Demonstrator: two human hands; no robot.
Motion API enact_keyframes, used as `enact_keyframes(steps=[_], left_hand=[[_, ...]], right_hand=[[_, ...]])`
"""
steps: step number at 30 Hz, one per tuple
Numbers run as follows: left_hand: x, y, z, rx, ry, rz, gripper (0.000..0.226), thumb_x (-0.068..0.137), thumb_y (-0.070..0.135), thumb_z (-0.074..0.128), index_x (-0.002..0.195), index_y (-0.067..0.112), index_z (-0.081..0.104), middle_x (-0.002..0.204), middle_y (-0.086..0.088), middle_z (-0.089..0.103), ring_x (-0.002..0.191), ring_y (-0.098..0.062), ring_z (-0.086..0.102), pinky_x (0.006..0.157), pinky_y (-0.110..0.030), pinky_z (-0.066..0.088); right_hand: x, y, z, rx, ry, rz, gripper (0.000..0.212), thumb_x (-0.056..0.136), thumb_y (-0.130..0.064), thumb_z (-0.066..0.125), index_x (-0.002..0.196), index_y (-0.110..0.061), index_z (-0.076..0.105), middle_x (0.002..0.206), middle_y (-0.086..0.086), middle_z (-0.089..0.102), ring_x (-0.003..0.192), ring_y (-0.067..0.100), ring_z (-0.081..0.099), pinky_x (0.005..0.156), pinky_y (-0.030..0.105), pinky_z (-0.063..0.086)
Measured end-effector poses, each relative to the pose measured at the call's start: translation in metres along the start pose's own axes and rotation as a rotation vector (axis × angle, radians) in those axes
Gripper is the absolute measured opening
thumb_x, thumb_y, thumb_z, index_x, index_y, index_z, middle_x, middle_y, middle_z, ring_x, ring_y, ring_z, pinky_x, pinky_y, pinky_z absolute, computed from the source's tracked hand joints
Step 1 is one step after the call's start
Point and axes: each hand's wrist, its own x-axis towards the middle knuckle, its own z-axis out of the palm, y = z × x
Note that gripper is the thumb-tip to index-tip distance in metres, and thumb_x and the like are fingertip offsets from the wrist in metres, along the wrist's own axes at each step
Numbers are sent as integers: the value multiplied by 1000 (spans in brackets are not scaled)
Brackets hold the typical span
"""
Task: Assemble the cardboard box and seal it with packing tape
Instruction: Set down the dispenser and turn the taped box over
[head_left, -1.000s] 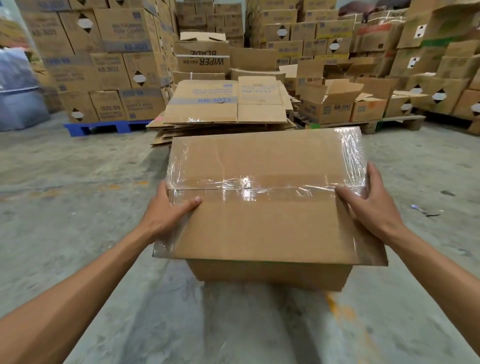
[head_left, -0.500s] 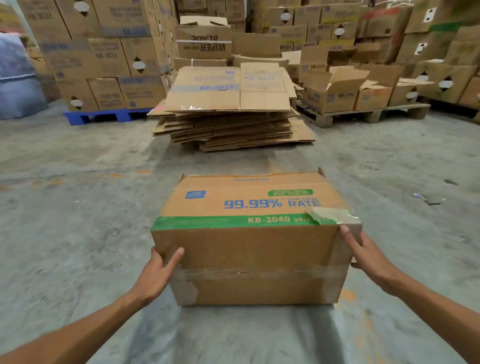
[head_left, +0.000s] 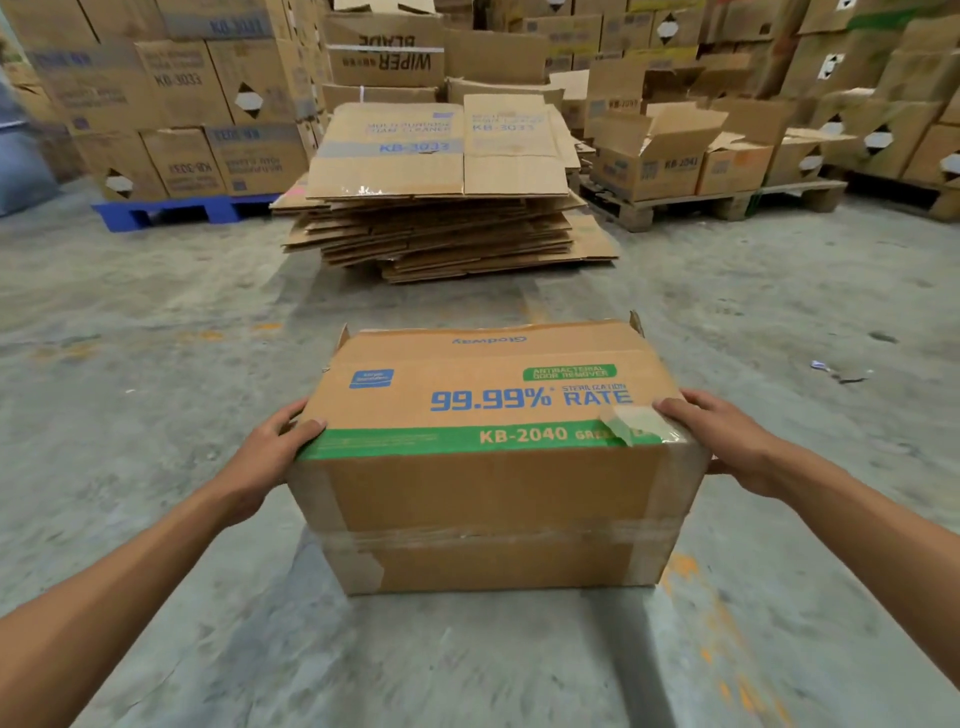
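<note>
A brown cardboard box (head_left: 493, 493) rests on the concrete floor in front of me. Its printed side with "99.99% RATE" and a green band faces up. The taped face is turned toward me, with clear packing tape (head_left: 498, 535) running across its seam. A crumpled flap of tape (head_left: 631, 423) sticks up at the near right top corner. My left hand (head_left: 270, 452) grips the box's left end, thumb on the top edge. My right hand (head_left: 727, 441) holds the right end, fingers on the top corner beside the loose tape. No tape roll is in view.
A stack of flattened cartons (head_left: 441, 208) lies on the floor straight ahead. Stacked boxes on a blue pallet (head_left: 171, 213) stand at the far left. Open boxes on a wooden pallet (head_left: 701, 205) are at the far right. A scrap of litter (head_left: 836, 371) lies on the floor to the right.
The box went from held up with its taped face toward the camera to tipped down on the floor, printed side up. Both hands shifted up to its top corners.
</note>
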Motion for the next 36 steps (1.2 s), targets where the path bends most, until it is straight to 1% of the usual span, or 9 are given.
enact_keyframes(steps=[6, 9, 12, 17, 23, 26, 28, 32, 36], left_hand=[[16, 28, -1, 97, -149, -137, 29, 98, 32, 52, 125, 26, 56, 113, -3, 70, 93, -22, 69, 73, -35, 54], [13, 38, 13, 163, -162, -119, 27, 99, 39, 47, 115, 20, 57, 102, -2, 70, 85, -18, 69, 65, -30, 53], [10, 33, 19, 219, -70, -48, 38, 96, 46, 51, 120, 16, 52, 100, 4, 67, 87, -14, 66, 67, -27, 51], [6, 25, -7, 321, 61, 78, 70, 76, 71, 59, 131, 27, 50, 120, 7, 65, 103, -14, 64, 95, -39, 49], [-23, 25, -20, 211, 453, 388, 65, 83, 46, 70, 139, 36, 38, 130, 7, 59, 112, -10, 58, 97, -34, 46], [-41, -19, -16, 181, 420, 325, 71, 80, 44, 73, 140, 39, 36, 132, 7, 59, 114, -11, 60, 98, -35, 47], [-54, -55, -16, 155, 349, 219, 72, 73, 54, 73, 134, 48, 36, 131, 8, 59, 116, -13, 61, 98, -40, 49], [-77, -103, -6, 199, 249, 160, 65, 87, 29, 69, 128, 60, 29, 137, 8, 53, 124, -15, 55, 103, -44, 46], [-82, -113, 4, 225, 212, 108, 75, 87, 32, 68, 144, 37, 20, 145, 7, 46, 130, -17, 49, 109, -45, 40]], right_hand=[[17, -18, -7, 93, -41, 58, 45, 94, -61, 43, 124, -29, 56, 111, -6, 66, 102, 22, 63, 97, 44, 49], [17, -28, 0, 155, -55, 78, 44, 97, -57, 39, 125, -26, 54, 111, 1, 68, 98, 24, 65, 86, 39, 53], [18, -29, 11, 59, -41, -7, 39, 103, -45, 35, 124, -20, 55, 107, 9, 71, 92, 26, 69, 77, 39, 57], [15, -43, 23, 4, 84, -292, 35, 102, -37, 42, 126, -17, 57, 107, 5, 71, 90, 20, 69, 74, 35, 55], [13, -31, 46, 33, 189, -597, 48, 99, -36, 50, 144, -28, 36, 131, -4, 58, 107, 14, 64, 86, 39, 55], [5, 1, 63, 16, 51, -537, 58, 97, -25, 56, 148, -28, 30, 130, -4, 54, 107, 6, 60, 82, 29, 54], [0, 25, 75, -45, -26, -451, 61, 96, -22, 58, 148, -28, 28, 130, -3, 51, 111, 16, 59, 85, 31, 52], [-4, 52, 88, -19, -47, -367, 59, 95, -25, 59, 148, -26, 32, 129, -9, 54, 116, 17, 56, 94, 37, 50], [-7, 54, 98, 115, 13, -288, 49, 98, -28, 54, 143, -19, 38, 127, -7, 53, 114, 12, 51, 97, 34, 42]])
